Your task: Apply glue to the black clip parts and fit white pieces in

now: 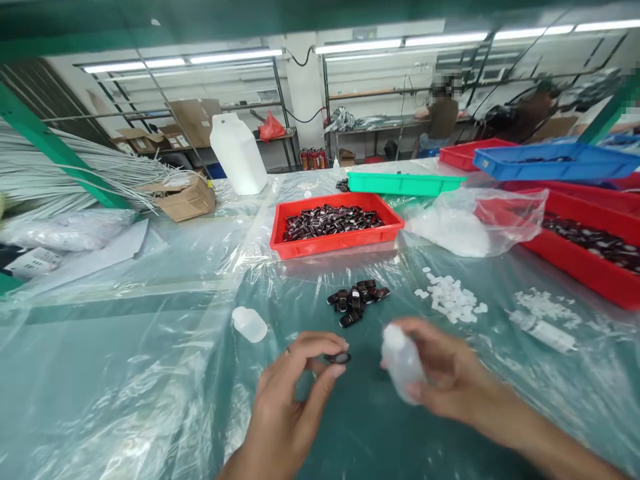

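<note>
Between thumb and fingers, my left hand (293, 387) pinches a small dark part (339, 358) with a pale round face. A translucent white squeeze bottle (403, 363) is gripped in my right hand (453, 367); it tilts, and its outline is slightly blurred. Just beyond my hands lies a loose pile of small black parts (354, 300). To the left of that pile, another small white bottle (250, 325) rests on its side. A heap of small white pieces (453, 299) sits to the right, beyond my right hand.
A red tray (335, 250) full of black parts stands ahead, with a green tray (407, 183) behind it. On the right are a clear bag (453, 230), a syringe (544, 331), red trays and a blue tray (555, 163). A white jug (239, 157) stands at the back left. People sit farther off.
</note>
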Demonstrator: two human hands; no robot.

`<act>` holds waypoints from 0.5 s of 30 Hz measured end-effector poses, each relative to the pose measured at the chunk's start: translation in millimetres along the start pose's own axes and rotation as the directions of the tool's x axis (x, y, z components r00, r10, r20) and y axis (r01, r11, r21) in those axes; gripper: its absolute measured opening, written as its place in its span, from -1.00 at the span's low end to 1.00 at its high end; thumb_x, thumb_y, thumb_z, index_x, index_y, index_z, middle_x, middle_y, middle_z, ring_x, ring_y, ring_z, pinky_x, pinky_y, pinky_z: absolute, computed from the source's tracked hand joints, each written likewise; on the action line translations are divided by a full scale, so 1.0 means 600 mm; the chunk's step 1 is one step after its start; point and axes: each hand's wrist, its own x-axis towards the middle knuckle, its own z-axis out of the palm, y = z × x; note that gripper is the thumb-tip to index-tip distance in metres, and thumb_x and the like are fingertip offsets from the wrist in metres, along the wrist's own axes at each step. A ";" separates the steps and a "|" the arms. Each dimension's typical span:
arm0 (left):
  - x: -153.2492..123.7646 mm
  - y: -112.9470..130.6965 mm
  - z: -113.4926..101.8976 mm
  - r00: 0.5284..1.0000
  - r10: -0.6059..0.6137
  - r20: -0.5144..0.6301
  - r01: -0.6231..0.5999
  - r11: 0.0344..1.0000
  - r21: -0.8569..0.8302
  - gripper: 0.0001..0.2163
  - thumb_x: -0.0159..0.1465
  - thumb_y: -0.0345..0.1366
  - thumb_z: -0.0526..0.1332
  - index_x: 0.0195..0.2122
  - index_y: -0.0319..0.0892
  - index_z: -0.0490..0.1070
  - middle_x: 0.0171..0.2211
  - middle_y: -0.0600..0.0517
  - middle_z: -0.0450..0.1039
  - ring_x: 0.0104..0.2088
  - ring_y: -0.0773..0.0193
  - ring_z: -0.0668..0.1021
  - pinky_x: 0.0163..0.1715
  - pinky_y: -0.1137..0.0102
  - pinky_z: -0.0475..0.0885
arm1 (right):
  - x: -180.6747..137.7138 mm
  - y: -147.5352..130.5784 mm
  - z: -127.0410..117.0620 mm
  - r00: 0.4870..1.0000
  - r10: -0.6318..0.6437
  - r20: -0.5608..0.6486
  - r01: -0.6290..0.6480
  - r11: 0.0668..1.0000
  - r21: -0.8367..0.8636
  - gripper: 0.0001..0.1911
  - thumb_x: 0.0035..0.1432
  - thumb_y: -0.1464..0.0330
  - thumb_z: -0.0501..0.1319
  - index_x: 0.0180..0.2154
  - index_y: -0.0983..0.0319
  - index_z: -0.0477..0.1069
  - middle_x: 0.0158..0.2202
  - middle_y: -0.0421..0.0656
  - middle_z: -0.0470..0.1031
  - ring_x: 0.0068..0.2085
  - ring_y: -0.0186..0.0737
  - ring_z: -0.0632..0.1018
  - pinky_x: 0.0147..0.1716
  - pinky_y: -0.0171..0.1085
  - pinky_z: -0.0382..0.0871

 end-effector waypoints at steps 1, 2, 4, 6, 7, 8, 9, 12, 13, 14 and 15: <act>0.003 -0.004 -0.003 0.999 -0.029 -0.026 0.029 0.999 0.016 -0.81 0.43 -0.47 0.17 -0.04 -0.06 0.45 -0.10 -0.01 0.59 -0.19 0.28 0.66 -0.32 0.49 0.58 | -0.002 0.004 0.015 0.999 0.004 0.037 -0.003 0.999 -0.047 -0.53 0.15 0.27 0.36 0.08 0.06 0.35 -0.08 -0.15 0.51 -0.09 -0.15 0.59 -0.13 -0.20 0.49; 0.005 -0.008 -0.006 0.997 -0.059 -0.044 0.060 0.998 0.023 -0.83 0.43 -0.44 0.18 -0.04 -0.05 0.46 -0.09 -0.01 0.59 -0.22 0.29 0.66 -0.33 0.49 0.57 | -0.003 0.006 0.030 0.998 0.000 0.065 0.007 0.995 -0.099 -0.54 0.08 0.31 0.38 0.04 0.09 0.40 -0.09 -0.15 0.50 -0.07 -0.13 0.57 -0.08 -0.17 0.46; 0.007 -0.014 -0.009 0.993 -0.097 -0.070 0.098 0.995 0.014 -0.87 0.44 -0.39 0.19 -0.05 -0.07 0.47 -0.08 -0.02 0.58 -0.23 0.29 0.65 -0.33 0.47 0.58 | -0.005 0.006 0.054 0.992 0.000 0.127 0.024 0.982 -0.190 -0.54 -0.04 0.36 0.42 -0.04 0.13 0.47 -0.09 -0.14 0.49 -0.07 -0.11 0.54 -0.04 -0.14 0.42; 0.007 -0.017 -0.010 0.990 -0.122 -0.077 0.122 0.992 -0.002 -0.89 0.45 -0.32 0.18 -0.06 -0.08 0.48 -0.09 -0.03 0.58 -0.24 0.26 0.64 -0.34 0.45 0.59 | -0.003 0.004 0.060 0.981 0.024 0.191 0.027 0.965 -0.262 -0.52 -0.08 0.32 0.47 -0.06 0.14 0.50 -0.08 -0.14 0.51 -0.07 -0.09 0.54 -0.05 -0.14 0.40; 0.006 -0.018 -0.011 0.988 -0.137 -0.075 0.137 0.991 -0.009 -0.89 0.46 -0.29 0.17 -0.06 -0.07 0.48 -0.10 -0.03 0.58 -0.27 0.27 0.63 -0.36 0.45 0.60 | -0.002 0.001 0.055 0.974 0.046 0.224 0.022 0.956 -0.293 -0.51 -0.09 0.28 0.50 -0.07 0.13 0.50 -0.07 -0.14 0.52 -0.06 -0.08 0.54 -0.03 -0.14 0.40; 0.005 -0.020 -0.011 0.986 -0.152 -0.070 0.152 0.988 -0.015 -0.88 0.46 -0.25 0.17 -0.07 -0.06 0.48 -0.10 -0.02 0.58 -0.31 0.28 0.62 -0.38 0.45 0.59 | 0.000 -0.002 0.044 0.963 0.068 0.260 0.018 0.948 -0.318 -0.45 -0.11 0.23 0.53 -0.04 0.12 0.50 -0.05 -0.14 0.54 -0.04 -0.06 0.55 0.00 -0.13 0.41; 0.004 -0.021 -0.011 0.984 -0.166 -0.063 0.165 0.986 -0.020 -0.87 0.46 -0.22 0.16 -0.08 -0.05 0.48 -0.11 -0.01 0.58 -0.36 0.31 0.60 -0.41 0.46 0.58 | 0.002 -0.007 0.028 0.951 0.091 0.296 0.017 0.939 -0.343 -0.35 -0.15 0.19 0.56 0.03 0.10 0.49 -0.01 -0.14 0.56 0.00 -0.04 0.56 0.04 -0.12 0.41; 0.000 -0.025 -0.010 0.979 -0.199 -0.037 0.197 0.980 -0.037 -0.86 0.46 -0.16 0.16 -0.08 -0.01 0.47 -0.12 0.02 0.57 -0.46 0.35 0.54 -0.49 0.48 0.54 | 0.011 -0.023 -0.041 0.943 0.127 0.306 0.021 0.899 -0.438 -0.10 -0.15 0.06 0.57 0.22 0.02 0.37 0.12 -0.14 0.53 0.12 -0.01 0.54 0.13 -0.10 0.43; -0.001 -0.026 -0.010 0.978 -0.207 -0.029 0.205 0.978 -0.044 -0.85 0.45 -0.14 0.16 -0.08 0.00 0.47 -0.12 0.03 0.56 -0.47 0.35 0.53 -0.51 0.48 0.53 | 0.015 -0.027 -0.066 0.963 0.118 0.241 0.014 0.874 -0.485 -0.20 0.01 0.00 0.48 0.24 0.04 0.35 0.14 -0.12 0.52 0.13 -0.03 0.53 0.14 -0.09 0.43; -0.001 -0.027 -0.010 0.977 -0.214 -0.021 0.212 0.976 -0.051 -0.84 0.45 -0.12 0.16 -0.08 0.01 0.47 -0.12 0.03 0.56 -0.47 0.34 0.53 -0.51 0.48 0.53 | 0.021 -0.030 -0.089 0.985 0.095 0.142 -0.003 0.842 -0.540 -0.38 0.23 -0.03 0.32 0.22 0.08 0.36 0.14 -0.08 0.51 0.12 -0.04 0.53 0.14 -0.05 0.43; -0.001 -0.028 -0.010 0.976 -0.219 -0.013 0.218 0.974 -0.059 -0.83 0.45 -0.11 0.16 -0.08 0.01 0.47 -0.12 0.02 0.55 -0.47 0.34 0.53 -0.52 0.48 0.53 | 0.028 -0.030 -0.111 0.998 0.061 0.031 -0.031 0.800 -0.599 -0.51 0.39 0.00 0.15 0.18 0.13 0.38 0.11 -0.04 0.50 0.08 -0.06 0.54 0.12 -0.01 0.42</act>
